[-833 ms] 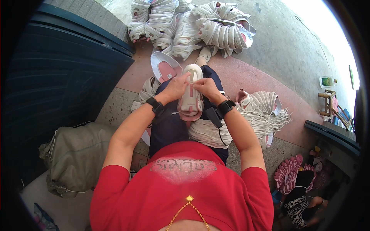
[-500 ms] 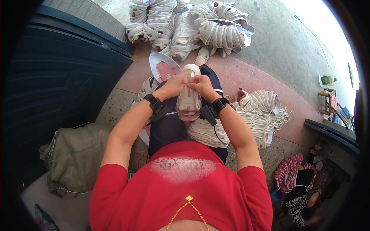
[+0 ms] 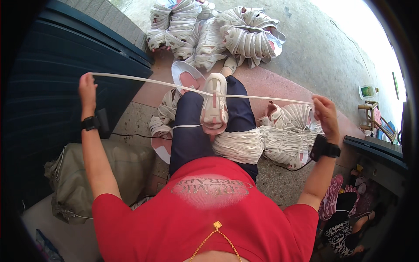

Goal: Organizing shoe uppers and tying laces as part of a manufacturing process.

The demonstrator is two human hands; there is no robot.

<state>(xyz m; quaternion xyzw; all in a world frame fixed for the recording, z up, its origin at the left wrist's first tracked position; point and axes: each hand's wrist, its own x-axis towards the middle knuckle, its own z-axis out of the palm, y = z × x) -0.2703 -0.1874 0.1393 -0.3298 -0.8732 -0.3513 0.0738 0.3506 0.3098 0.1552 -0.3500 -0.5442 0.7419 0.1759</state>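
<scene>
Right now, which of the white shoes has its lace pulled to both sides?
The shoe between the legs: its lace stretches to the left hand and the right hand, while the other shoes lie on the floor.

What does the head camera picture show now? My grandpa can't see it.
The left hand and right hand hold a white lace stretched wide over a pale shoe between the person's knees. A bundle of laces lies on the right thigh, and more shoes are piled on the floor ahead.
</scene>
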